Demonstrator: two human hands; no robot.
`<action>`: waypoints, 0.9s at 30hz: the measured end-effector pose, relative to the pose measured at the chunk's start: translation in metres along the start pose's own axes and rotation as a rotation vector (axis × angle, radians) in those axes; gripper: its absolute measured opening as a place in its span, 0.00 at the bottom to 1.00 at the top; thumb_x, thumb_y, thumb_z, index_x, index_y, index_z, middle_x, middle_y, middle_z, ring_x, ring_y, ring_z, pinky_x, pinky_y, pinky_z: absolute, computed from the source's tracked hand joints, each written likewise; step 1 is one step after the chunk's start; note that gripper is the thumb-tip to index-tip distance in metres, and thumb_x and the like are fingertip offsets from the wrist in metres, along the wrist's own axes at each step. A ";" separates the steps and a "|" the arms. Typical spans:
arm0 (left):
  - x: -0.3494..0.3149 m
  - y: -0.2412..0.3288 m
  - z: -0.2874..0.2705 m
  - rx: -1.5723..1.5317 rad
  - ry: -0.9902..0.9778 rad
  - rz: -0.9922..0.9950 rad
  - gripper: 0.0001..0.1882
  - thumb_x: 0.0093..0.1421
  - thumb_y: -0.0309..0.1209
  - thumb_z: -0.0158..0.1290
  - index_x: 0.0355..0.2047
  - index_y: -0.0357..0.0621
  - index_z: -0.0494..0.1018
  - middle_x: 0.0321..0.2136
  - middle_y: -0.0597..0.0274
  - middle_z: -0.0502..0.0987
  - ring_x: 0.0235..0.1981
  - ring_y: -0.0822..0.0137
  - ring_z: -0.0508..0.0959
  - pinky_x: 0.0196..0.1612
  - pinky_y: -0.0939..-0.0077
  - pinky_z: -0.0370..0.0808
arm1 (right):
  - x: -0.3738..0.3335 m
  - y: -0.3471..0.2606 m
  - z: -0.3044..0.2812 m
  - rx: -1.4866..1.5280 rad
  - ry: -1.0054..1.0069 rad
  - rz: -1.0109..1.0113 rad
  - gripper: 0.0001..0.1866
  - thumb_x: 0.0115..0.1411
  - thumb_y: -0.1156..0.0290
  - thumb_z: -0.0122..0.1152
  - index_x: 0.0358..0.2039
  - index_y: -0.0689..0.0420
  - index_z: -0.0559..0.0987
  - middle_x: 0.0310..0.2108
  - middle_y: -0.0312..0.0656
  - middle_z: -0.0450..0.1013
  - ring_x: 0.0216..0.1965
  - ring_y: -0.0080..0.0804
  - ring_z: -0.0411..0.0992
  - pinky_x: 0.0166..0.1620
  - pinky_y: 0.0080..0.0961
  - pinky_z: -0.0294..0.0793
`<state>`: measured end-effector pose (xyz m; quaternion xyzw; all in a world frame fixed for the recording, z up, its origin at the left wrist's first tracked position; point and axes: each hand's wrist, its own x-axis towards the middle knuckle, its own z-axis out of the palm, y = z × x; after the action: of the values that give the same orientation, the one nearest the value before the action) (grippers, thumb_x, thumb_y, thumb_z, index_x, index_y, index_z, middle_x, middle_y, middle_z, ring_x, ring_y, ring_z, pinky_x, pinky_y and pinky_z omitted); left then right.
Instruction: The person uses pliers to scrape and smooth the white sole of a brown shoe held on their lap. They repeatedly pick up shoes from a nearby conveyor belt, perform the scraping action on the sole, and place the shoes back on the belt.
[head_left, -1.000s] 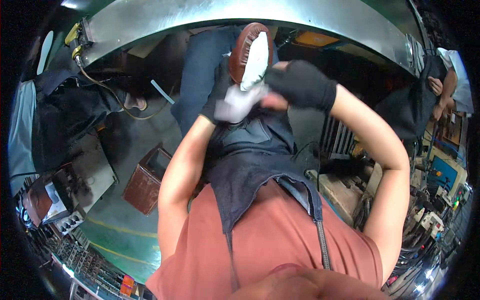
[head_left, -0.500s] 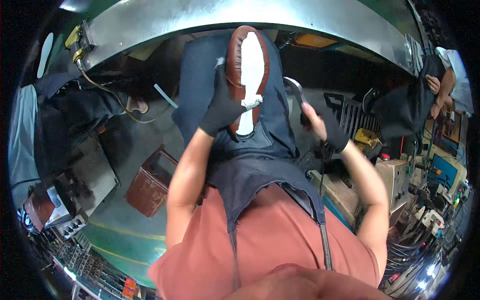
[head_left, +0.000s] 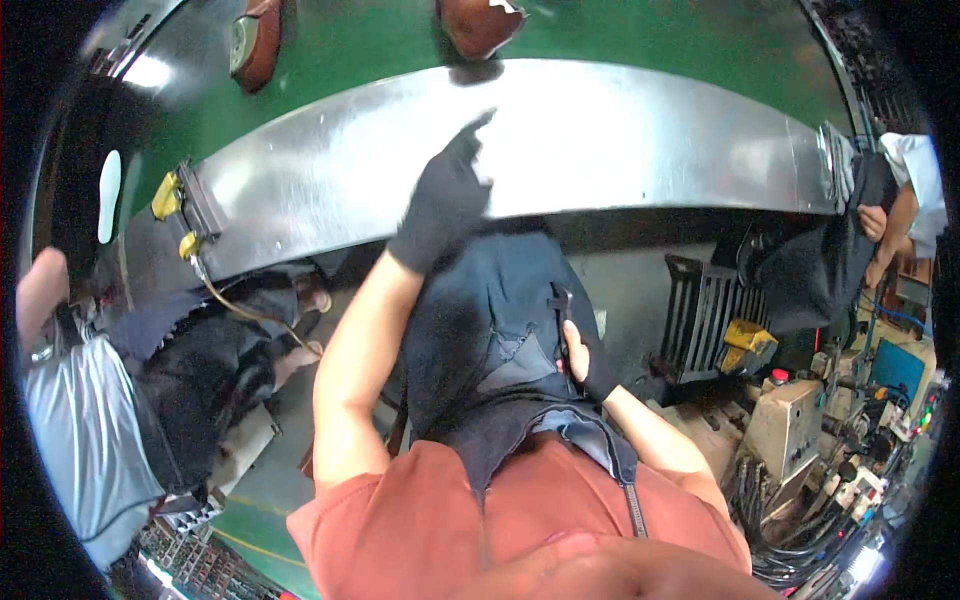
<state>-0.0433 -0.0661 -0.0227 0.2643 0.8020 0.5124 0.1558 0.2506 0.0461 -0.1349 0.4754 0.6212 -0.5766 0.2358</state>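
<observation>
My left hand, in a black glove with pale wrapping at the thumb, reaches over the steel ledge. Its forefinger is stretched out and it holds nothing. Just beyond its fingertips, a brown shoe lies on the green surface, partly cut off by the top of the view. My right hand, gloved in black with bare fingertips, rests low over my lap. It is closed round a metal hand tool whose dark head points away from me; its exact kind is unclear.
Another brown shoe lies farther left on the green surface. A pale sole-shaped piece is at far left. A yellow tool with a hose hangs at the ledge. People sit on both sides. A slatted dark rack and machinery stand right.
The brown shoe with the white sole has left my lap, and my left hand has let go and moved forward over the ledge. My right hand has drawn in toward my lap with the tool.
</observation>
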 end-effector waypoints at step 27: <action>0.175 -0.204 -0.258 0.771 0.582 -0.406 0.32 0.46 0.45 0.57 0.48 0.39 0.67 0.42 0.44 0.73 0.47 0.51 0.73 0.46 0.61 0.71 | 0.031 -0.092 -0.008 -0.183 -0.159 -0.056 0.32 0.65 0.48 0.34 0.23 0.64 0.73 0.12 0.41 0.67 0.15 0.27 0.68 0.23 0.26 0.67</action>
<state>-0.3737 -0.2234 -0.0933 -0.0119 0.9776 0.1918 -0.0858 0.1600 0.0738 -0.1138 0.3872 0.6636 -0.5596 0.3107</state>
